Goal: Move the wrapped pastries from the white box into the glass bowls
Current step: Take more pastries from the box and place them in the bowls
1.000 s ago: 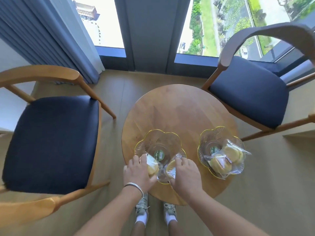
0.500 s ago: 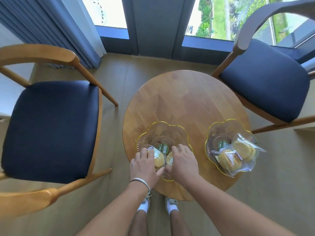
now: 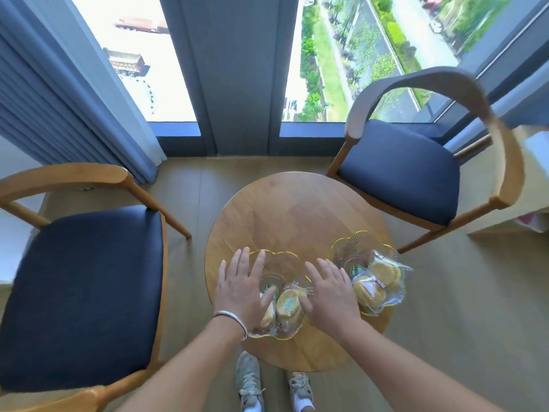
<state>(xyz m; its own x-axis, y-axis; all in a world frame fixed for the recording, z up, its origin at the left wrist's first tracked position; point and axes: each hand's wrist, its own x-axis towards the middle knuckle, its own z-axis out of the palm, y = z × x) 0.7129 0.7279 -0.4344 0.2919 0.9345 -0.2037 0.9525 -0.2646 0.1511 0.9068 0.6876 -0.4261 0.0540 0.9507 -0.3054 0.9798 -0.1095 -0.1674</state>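
Head view shows both hands, half a second ago closed over the wrapped pastries (image 3: 286,304) in the near glass bowl (image 3: 279,263), now released: left hand (image 3: 242,288) and right hand (image 3: 329,294) lie flat, fingers spread. Pastries rest in that bowl and in the right bowl (image 3: 350,251); no white box is visible, so transfer appears complete.

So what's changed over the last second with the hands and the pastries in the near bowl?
Both hands have let go: the left hand and right hand, closed on wrapped pastries a second ago, are now open and spread flat at either side of the left bowl. The pastries lie in it. The right bowl and its two pastries are unchanged on the table.
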